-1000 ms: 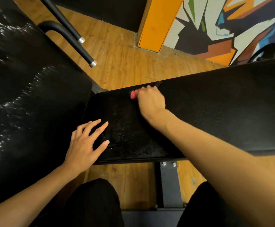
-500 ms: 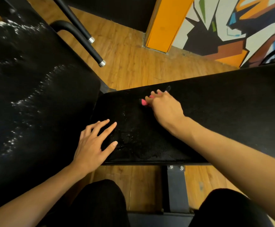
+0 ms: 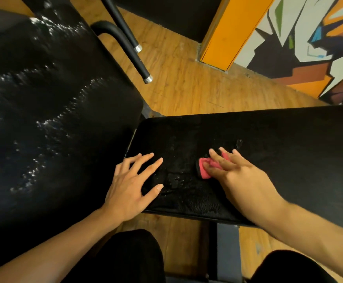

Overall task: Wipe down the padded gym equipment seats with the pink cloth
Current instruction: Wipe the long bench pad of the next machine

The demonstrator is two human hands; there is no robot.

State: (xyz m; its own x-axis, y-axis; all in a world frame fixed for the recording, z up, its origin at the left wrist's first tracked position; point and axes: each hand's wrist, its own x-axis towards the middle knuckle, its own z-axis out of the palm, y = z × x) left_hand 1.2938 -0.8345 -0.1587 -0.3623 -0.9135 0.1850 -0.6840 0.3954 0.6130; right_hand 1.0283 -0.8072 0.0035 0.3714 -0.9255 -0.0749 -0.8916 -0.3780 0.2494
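Since a second ago, right hand [image 3: 242, 178] has drawn the small folded pink cloth [image 3: 205, 169] back from the far edge of the flat black padded bench seat [image 3: 278, 152] toward the near edge; left hand unmoved on the pad. Item, far left: large black padded backrest [image 3: 44, 119], tilted, surface glistening with wet streaks. Item: two black metal tubes with silver end caps [image 3: 140, 64], just beyond the backrest, over the brown wood-plank floor [image 3: 182, 82]. Item: left hand [image 3: 129, 184], palm down, fingers straight and spread, resting on the left end of the bench seat beside the gap to the backrest, holding nothing. Item: wet patch on the seat between the two hands. Item: pink cloth, lying on the seat, pressed flat beneath the extended fingers of the right hand, its left edge showing. Item, upper right: orange pillar [image 3: 231, 31] and a painted wall mural [image 3: 301, 37] in white, black and orange.
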